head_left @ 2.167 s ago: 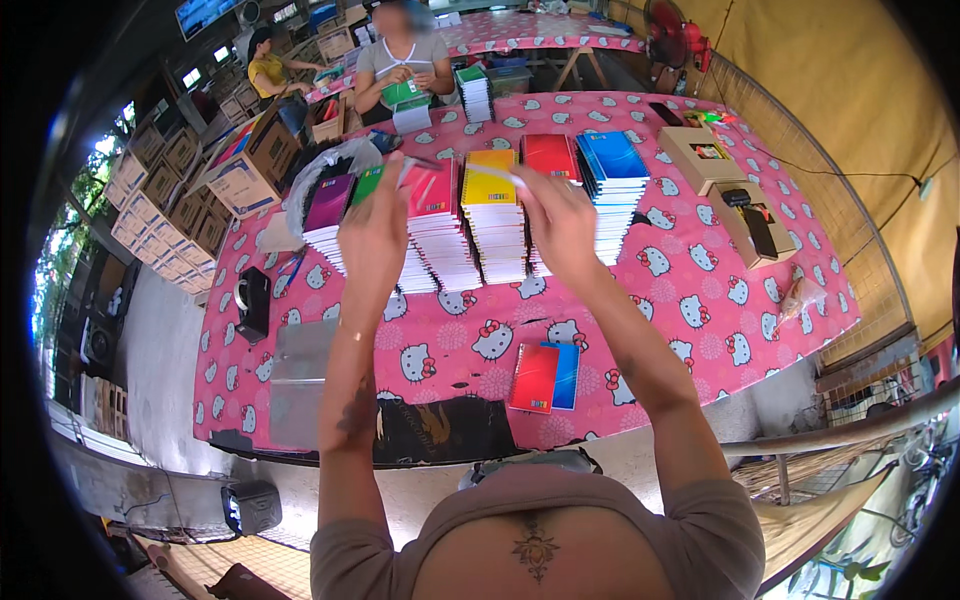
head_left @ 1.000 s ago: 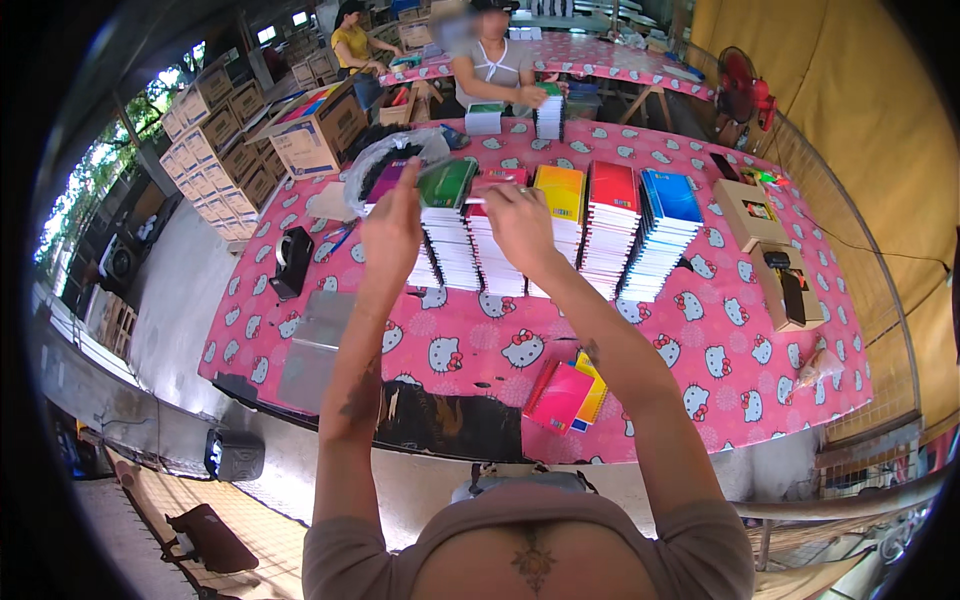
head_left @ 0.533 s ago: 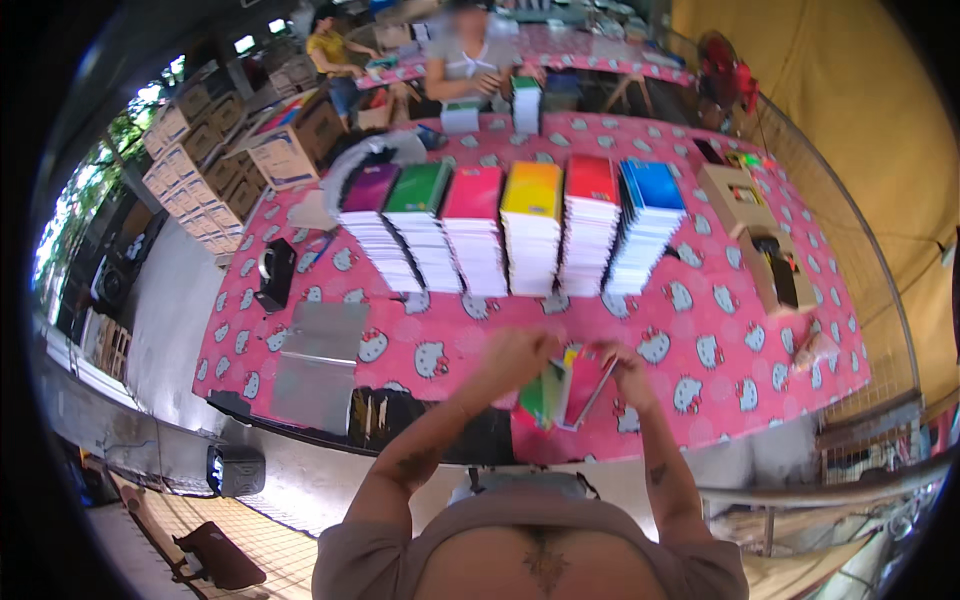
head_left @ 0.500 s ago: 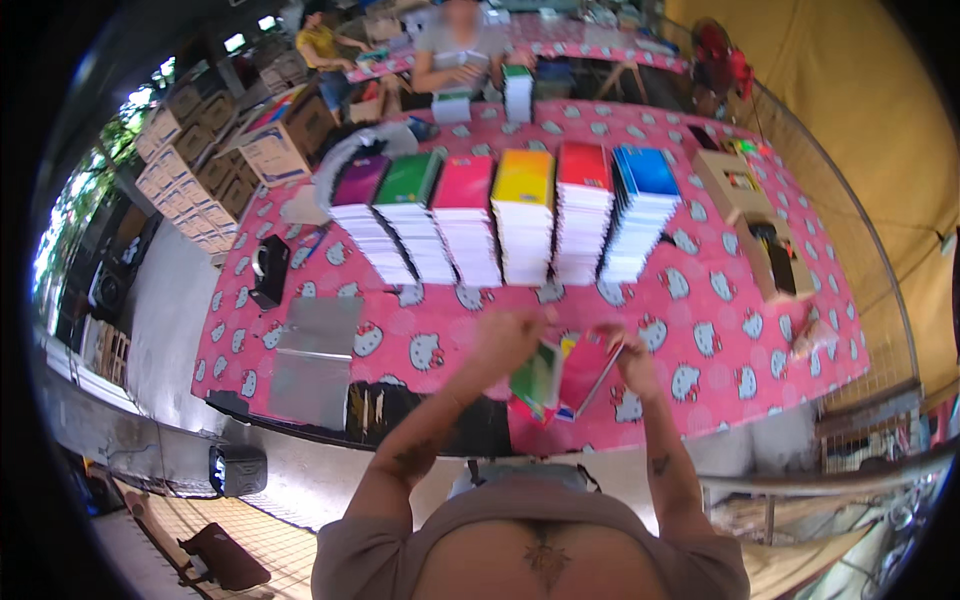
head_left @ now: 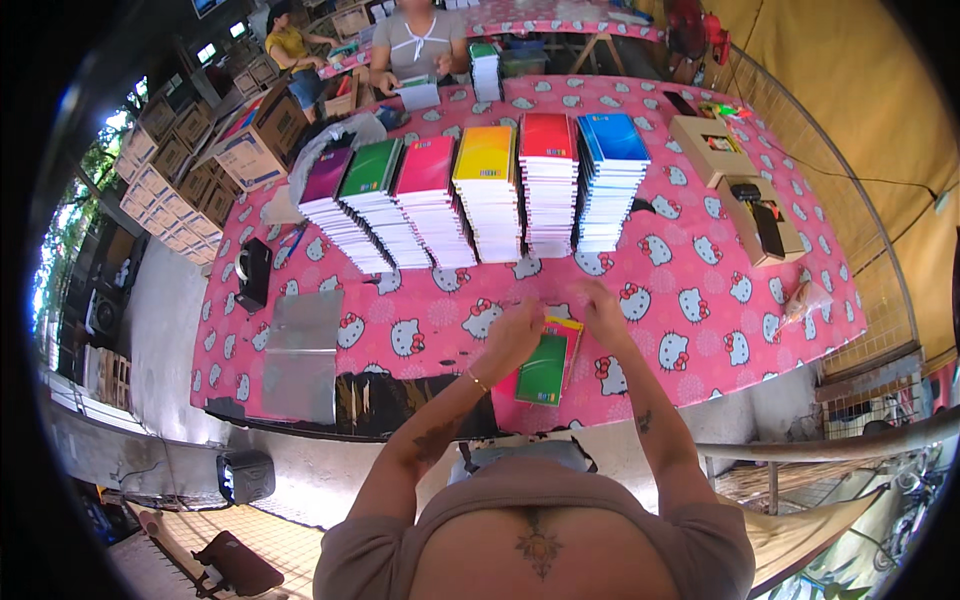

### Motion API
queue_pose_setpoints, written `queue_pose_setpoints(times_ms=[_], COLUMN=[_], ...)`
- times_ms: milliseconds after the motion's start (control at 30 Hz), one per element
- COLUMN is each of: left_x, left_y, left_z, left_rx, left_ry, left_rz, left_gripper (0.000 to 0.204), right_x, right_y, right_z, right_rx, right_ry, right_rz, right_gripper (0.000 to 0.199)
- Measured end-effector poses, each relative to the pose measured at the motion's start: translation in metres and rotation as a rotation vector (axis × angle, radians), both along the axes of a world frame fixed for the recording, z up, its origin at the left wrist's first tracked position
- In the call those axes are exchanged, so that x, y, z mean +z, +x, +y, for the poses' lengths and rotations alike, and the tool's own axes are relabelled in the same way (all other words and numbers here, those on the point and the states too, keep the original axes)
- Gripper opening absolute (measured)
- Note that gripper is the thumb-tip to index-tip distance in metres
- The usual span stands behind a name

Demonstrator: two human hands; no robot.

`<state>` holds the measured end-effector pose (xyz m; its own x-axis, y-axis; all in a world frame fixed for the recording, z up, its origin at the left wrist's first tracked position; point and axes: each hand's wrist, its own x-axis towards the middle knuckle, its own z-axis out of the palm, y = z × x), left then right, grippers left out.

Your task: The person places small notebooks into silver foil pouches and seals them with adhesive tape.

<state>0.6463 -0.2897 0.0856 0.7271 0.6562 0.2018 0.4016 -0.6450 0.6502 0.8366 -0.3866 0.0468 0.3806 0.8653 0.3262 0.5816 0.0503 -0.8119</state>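
A small pile of thin notebooks (head_left: 545, 366), green on top with yellow and pink edges showing under it, lies near the front edge of the pink patterned table (head_left: 690, 260). My left hand (head_left: 512, 335) rests on the pile's left side. My right hand (head_left: 601, 308) touches its upper right corner. Whether the fingers grip the notebooks cannot be told. Behind them stand six tall stacks of notebooks: purple (head_left: 328, 175), green (head_left: 372, 167), pink (head_left: 428, 164), yellow (head_left: 484, 152), red (head_left: 546, 135) and blue (head_left: 611, 137).
Clear plastic sleeves (head_left: 302, 345) lie at the left front of the table beside a black tape dispenser (head_left: 253, 272). Two open cardboard boxes (head_left: 745, 180) stand at the right. A person (head_left: 417, 45) sits across the table; cartons (head_left: 255, 130) are piled at the left.
My hands came back from the purple, green and pink stacks to the front of the table. They now rest on the small pile, which has a green notebook on top.
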Motion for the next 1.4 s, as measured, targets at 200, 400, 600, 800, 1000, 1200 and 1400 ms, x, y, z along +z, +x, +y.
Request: queue_pose_setpoints(times_ms=[200,400,600,800,1000,1200,1400], left_x=[0.162,0.161,0.165,-0.031,0.057,0.142,0.18], left_y=[0.024,-0.012,-0.061,-0.11,-0.089,-0.177,-0.204], left_z=[0.082,0.142,0.037,-0.057,0.077,0.251,0.179], left_rx=[0.159,-0.025,-0.024,-0.464,0.053,0.548,0.585], left_ry=[0.918,0.872,0.708,0.485,0.9,0.807,1.0], left_rz=[-0.413,-0.191,-0.485,-0.086,-0.282,0.192,-0.089], left_gripper=[0.032,0.023,0.027,0.041,0.039,0.053,0.026], right_x=[0.166,0.177,0.061,-0.029,0.115,0.164,0.181], right_y=[0.034,0.069,-0.096,-0.107,-0.049,0.013,-0.015], right_z=[0.077,0.06,-0.048,-0.065,0.034,0.144,0.067], right_rx=[-0.558,-0.419,0.033,-0.383,-0.227,-0.272,-0.205], right_ry=[0.341,0.286,-0.274,0.09,0.39,0.283,0.481], right_rz=[-0.834,-0.879,-0.338,0.672,-0.329,-0.809,-0.332], right_gripper=[0.051,0.034,0.034,0.012,0.044,0.054,0.023])
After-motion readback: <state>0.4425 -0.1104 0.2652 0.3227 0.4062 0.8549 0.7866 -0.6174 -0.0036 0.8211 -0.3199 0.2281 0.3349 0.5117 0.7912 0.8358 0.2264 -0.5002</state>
